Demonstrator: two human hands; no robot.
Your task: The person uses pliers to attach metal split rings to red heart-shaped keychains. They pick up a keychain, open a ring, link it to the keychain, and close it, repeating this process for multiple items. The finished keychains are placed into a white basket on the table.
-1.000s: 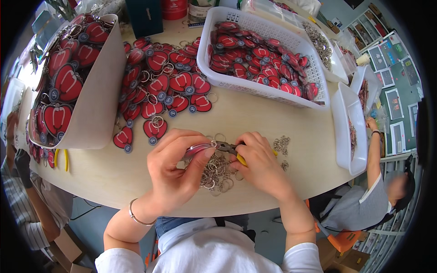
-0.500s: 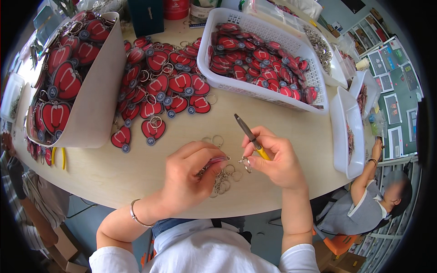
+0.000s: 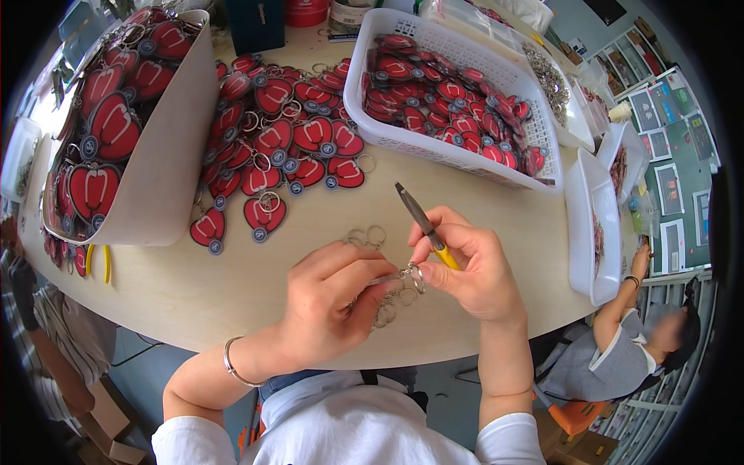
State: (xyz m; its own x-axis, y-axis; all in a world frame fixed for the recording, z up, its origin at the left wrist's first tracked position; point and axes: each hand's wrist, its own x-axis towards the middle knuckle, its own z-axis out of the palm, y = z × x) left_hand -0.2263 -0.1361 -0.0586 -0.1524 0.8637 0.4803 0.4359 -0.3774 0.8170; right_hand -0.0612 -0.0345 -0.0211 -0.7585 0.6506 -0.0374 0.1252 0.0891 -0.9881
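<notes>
My left hand (image 3: 329,298) is closed in a pinch on a flat charm (image 3: 384,279), which shows only its thin edge between thumb and fingers. Against it, my right hand (image 3: 477,271) pinches a metal key ring (image 3: 418,279) with a short chain, the chain end meeting the charm's tip. Whether they are joined I cannot tell. Pliers (image 3: 421,219) with a dark tapered nose and yellow handle also rest in my right hand, nose pointing up and left. Loose key rings (image 3: 385,315) lie partly hidden under my hands, and more rings (image 3: 366,235) lie just beyond.
Red heart-shaped keychains (image 3: 273,136) are heaped at the back left, beside a tall bin (image 3: 167,147) full of them. A white basket (image 3: 457,164) holds more. Yellow-handled pliers (image 3: 107,265) lie at left; a white tray (image 3: 577,232) stands right. A seated co-worker (image 3: 628,341) is at right.
The charm in my left hand and the key ring's chain in my right hand have come together; before, a gap lay between them. The pliers stay in my right hand.
</notes>
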